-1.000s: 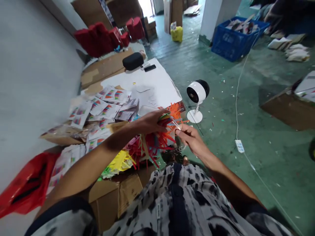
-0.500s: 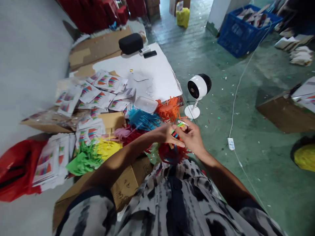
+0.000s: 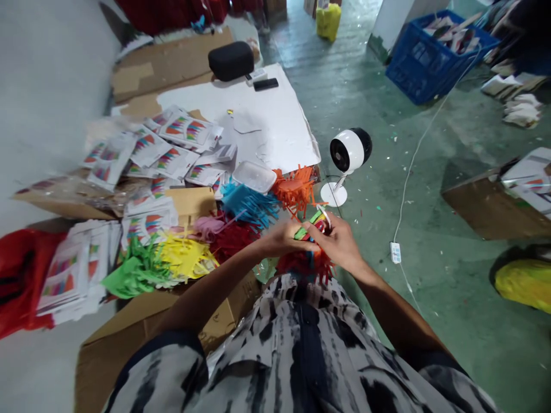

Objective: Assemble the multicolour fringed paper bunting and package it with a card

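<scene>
In front of my waist, my left hand [image 3: 284, 238] and my right hand [image 3: 342, 243] close together around a small stack of folded tissue-paper strips [image 3: 302, 233], with green, red and yellow showing. A white band or cord [image 3: 323, 214] loops at its upper end by my right fingers; its exact kind is unclear. Below both hands hang red and orange fringes [image 3: 301, 263], partly covered by my fingers. Just beyond lie a blue fringed tassel pile [image 3: 248, 202] and an orange one [image 3: 297, 188]. Dark red fringes [image 3: 235, 241] lie left of my left hand.
Yellow [image 3: 186, 257] and green tassels [image 3: 140, 267] lie to the left, near printed packets [image 3: 161, 152]. A clear plastic tray [image 3: 255, 175] sits by the white board [image 3: 279, 129]. A small fan [image 3: 348, 152] stands right of it. A power cord [image 3: 414, 155] crosses the floor.
My hands have drawn closer together around the paper stack, and more of its green shows. The left fingers, spread before, now fold in against it. The view has shifted slightly.
</scene>
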The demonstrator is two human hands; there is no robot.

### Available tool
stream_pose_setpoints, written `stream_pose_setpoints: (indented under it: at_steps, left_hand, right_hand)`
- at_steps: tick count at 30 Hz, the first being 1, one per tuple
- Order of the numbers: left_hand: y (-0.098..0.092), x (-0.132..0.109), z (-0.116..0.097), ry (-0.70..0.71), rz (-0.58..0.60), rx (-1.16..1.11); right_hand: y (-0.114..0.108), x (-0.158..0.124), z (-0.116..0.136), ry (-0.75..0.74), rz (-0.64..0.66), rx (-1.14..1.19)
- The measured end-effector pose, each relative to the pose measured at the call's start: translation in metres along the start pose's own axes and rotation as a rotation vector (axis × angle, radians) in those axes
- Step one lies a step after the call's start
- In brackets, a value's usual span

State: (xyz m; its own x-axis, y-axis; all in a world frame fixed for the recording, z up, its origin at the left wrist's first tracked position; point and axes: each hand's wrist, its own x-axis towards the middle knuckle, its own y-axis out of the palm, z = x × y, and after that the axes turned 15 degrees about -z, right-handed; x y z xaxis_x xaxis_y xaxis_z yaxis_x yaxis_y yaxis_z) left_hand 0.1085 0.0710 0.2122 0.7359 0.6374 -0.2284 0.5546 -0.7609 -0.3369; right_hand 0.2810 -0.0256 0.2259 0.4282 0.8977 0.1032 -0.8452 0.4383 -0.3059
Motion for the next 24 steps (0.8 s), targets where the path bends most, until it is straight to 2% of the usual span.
stream_pose_setpoints:
  at_steps: [2,5,9,12,14,16,18,20,22,24]
  left_hand:
    - [-0.002,-0.002,0.002,0.024,0.018,0.000]
    - [-0.003,-0.007,0.003,0.134,0.000,-0.012]
    - [0.010,-0.008,0.009,0.291,0.016,-0.033]
    - [0.016,-0.008,0.012,0.324,-0.020,-0.061]
    - [0.008,-0.010,0.009,0.318,-0.064,-0.088]
    - [-0.009,-0.012,0.003,0.312,-0.082,-0.147]
    - [-0.027,-0.015,-0.005,0.301,-0.072,-0.225]
    - [-0.035,-0.016,-0.010,0.261,-0.004,-0.281]
    - [-0.029,-0.017,-0.008,0.166,0.118,-0.292]
    - [-0.011,-0.020,0.001,0.038,0.205,-0.324]
  right_hand:
    - [-0.004,0.004,0.000,-0.038,0.006,0.001]
    - [-0.007,0.008,0.000,-0.042,0.037,0.026]
    - [-0.004,0.005,0.002,-0.043,0.116,-0.019]
    - [-0.003,0.001,0.005,-0.091,0.105,-0.061]
    - [-0.006,0.000,0.009,-0.152,0.105,-0.073]
    - [-0.010,-0.001,0.014,-0.213,0.172,-0.083]
    - [-0.012,-0.003,0.020,-0.252,0.264,-0.089]
    - [-0.013,-0.005,0.026,-0.265,0.337,-0.072]
    - [-0.014,-0.008,0.032,-0.272,0.368,-0.035]
    - [-0.017,-0.011,0.035,-0.273,0.368,-0.009]
